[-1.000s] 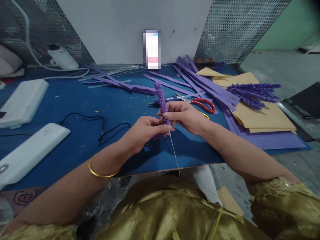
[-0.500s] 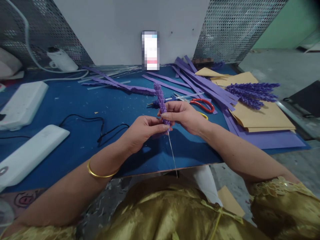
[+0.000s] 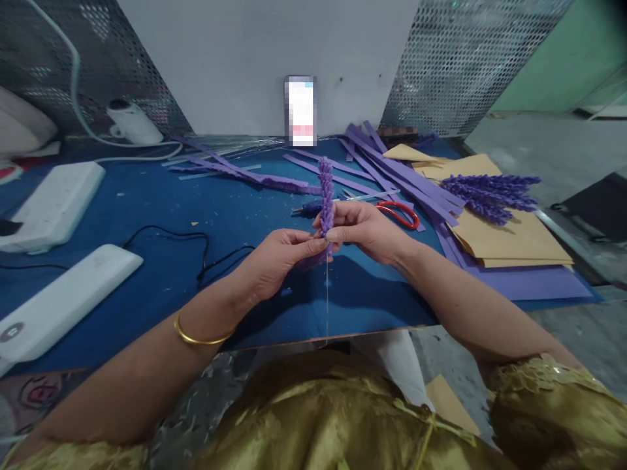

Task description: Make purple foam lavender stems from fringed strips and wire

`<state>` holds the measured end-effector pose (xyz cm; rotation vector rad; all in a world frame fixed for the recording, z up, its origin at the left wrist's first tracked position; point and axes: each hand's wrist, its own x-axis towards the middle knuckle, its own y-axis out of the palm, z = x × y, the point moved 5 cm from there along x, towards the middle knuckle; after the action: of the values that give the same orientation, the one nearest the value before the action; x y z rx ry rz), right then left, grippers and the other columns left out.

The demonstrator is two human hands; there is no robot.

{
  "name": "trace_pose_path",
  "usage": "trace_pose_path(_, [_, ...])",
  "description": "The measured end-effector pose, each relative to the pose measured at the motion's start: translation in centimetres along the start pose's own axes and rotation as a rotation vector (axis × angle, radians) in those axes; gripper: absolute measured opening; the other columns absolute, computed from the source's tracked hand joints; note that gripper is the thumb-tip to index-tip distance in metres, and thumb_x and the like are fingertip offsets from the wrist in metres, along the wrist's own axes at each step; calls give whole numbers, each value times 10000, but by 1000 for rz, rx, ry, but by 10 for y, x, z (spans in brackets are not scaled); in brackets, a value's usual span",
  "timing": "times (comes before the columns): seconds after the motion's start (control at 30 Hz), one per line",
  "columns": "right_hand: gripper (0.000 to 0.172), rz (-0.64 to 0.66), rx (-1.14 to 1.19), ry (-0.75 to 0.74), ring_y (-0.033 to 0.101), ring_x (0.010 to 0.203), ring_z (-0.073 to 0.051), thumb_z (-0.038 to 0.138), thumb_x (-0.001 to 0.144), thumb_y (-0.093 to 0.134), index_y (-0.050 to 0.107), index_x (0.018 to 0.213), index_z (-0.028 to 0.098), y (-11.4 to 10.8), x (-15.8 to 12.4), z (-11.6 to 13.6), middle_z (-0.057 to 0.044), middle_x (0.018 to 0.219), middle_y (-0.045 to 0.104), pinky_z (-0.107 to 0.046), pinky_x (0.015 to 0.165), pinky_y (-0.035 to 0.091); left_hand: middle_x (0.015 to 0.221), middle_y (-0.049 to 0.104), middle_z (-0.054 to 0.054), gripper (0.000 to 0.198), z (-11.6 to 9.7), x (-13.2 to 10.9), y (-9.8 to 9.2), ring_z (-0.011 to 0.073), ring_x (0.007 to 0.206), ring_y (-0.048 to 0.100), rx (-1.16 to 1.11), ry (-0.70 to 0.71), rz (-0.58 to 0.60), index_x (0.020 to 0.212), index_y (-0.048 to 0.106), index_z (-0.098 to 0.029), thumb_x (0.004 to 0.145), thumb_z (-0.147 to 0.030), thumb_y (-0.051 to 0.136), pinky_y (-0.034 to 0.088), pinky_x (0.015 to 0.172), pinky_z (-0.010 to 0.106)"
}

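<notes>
A purple paper flower spike stands nearly upright between my hands, its thin pale stem hanging down over the table's front edge. My left hand pinches its lower end from the left. From the right, the thumb and fingers of my right hand close on the spike just above the left thumb. Behind the hands lie a blue-handled tool and scissors with red handles, both partly covered. A fringed purple strip lies on the table, reaching towards the spike.
Purple paper strips spread at the back right, beside finished purple spikes on tan paper. A phone leans on the back panel. Two white devices and a black cable occupy the blue table's left side.
The spike has turned from leaning left to nearly upright, and its stem now hangs straight down. Both hands keep their pinch on it. The whole view has shifted slightly.
</notes>
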<state>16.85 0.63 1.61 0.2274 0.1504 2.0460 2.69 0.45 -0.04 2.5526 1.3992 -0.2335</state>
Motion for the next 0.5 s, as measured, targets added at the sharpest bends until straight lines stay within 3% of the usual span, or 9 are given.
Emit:
trace_pose_path(0.23, [279,-17,-16,3,586,605,-93,311,738,829,682,909,147,-4,-2,3,1,738,664,-206,571,475,867,769,89,329,-6,-2,-1,183,780,655,-8,-49,141,848,818,-189,673,-467,835,494,750,290])
trace_pose_path(0.5, [289,-46,-23,39,559,618,-91,301,680,854,699,867,145,-3,-4,8,-2,749,665,-200,555,436,715,732,106,271,-8,-3,0,203,647,621,111,14,102,712,803,-187,666,-454,806,482,671,337])
